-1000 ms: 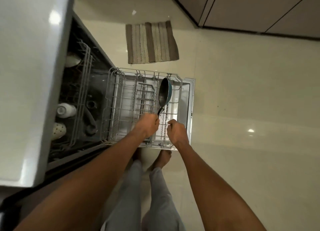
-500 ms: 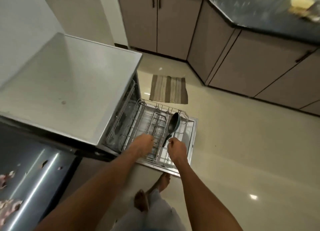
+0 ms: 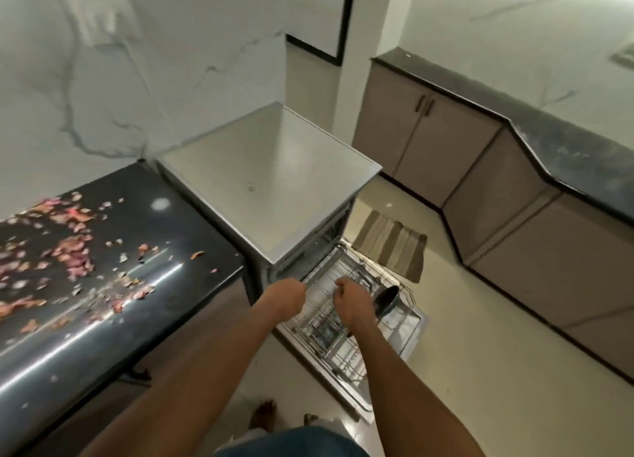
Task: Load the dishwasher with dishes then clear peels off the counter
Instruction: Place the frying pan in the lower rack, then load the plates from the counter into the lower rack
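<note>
Standing in the pulled-out lower rack (image 3: 346,323), the pan (image 3: 387,300) looks loaded. Both hands hover over the rack, left hand (image 3: 286,299) and right hand (image 3: 350,300) loosely curled; whether either grips wire, I cannot tell. Peels (image 3: 68,247) lie scattered across the desk (image 3: 192,237), uncleared.

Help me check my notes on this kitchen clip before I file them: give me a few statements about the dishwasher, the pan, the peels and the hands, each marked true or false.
1. The lower rack is pulled out over the open door. True.
2. The pan lies on the black counter. False: it stands in the rack, on the side away from the counter.
3. Peels are scattered on the black counter. True.
4. The right hand grips the pan. False: it is over the rack beside the pan, fingers curled.
5. The left hand rests on the peels. False: it is at the rack's near edge.
</note>
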The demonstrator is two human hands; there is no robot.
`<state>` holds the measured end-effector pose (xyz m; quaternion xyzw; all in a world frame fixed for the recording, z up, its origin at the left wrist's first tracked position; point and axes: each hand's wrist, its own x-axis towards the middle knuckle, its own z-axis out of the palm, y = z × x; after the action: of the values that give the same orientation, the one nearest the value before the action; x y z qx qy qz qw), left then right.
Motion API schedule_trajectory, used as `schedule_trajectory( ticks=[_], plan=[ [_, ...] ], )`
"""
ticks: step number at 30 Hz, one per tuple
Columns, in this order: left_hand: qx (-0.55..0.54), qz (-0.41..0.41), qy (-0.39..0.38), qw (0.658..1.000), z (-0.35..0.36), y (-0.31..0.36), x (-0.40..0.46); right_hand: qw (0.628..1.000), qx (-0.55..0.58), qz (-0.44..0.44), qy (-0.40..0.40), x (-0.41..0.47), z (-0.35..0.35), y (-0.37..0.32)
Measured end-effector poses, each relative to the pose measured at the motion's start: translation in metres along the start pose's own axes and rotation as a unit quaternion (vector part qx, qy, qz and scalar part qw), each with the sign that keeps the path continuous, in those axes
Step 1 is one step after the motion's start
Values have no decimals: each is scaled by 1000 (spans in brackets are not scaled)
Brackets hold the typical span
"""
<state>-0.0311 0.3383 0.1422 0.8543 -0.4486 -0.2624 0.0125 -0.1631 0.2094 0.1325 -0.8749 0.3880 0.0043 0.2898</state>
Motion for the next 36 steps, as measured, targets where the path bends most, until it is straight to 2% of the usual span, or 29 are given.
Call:
schedule_trajectory(
  ticks=[9, 16, 23, 30, 36],
  plan=[
    [-25, -128, 63, 989, -19, -27, -57, 974, -97, -191, -77, 26, 1, -60],
    [-69, -223, 109, 966, -2, -53, -114, 944, -98, -290, -127, 19, 29, -125],
    [-99, -346, 143, 922, 15, -131, -187, 903, -96, -380, -177, -13, 86, -224],
    [-100, -411, 166, 891, 4, -209, -245, 864, -115, -455, -182, -41, 135, -316],
    [-107, -426, 183, 879, 11, -262, -300, 835, -122, -495, -207, -74, 182, -385]
  ],
)
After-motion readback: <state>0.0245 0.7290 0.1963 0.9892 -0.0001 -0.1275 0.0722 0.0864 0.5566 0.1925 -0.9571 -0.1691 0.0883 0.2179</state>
